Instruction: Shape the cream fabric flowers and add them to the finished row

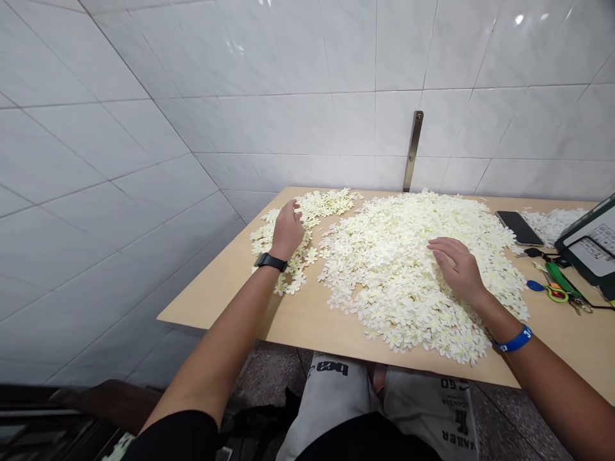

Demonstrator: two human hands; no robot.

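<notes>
My left hand (287,232) is over the smaller pile of white-yellow artificial flowers (331,203) at the table's left side. Its fingers are loosely bent and a little apart, with nothing visible in them; the palm side is hidden. Over the right part of a much larger heap of the same flowers (384,256) hovers my right hand (456,264), fingers stretched forward and thumb apart. Its fingertips are close to the flowers; I cannot tell whether they touch. A narrow strip of bare tabletop separates the two piles.
On the right of the wooden table (211,298) lie a phone (519,228), white pieces (552,224), keys with a green holder (560,282), and a dark box with a white label (593,243). Tiled walls border the back and left. A metal strip (413,151) is fixed to the wall.
</notes>
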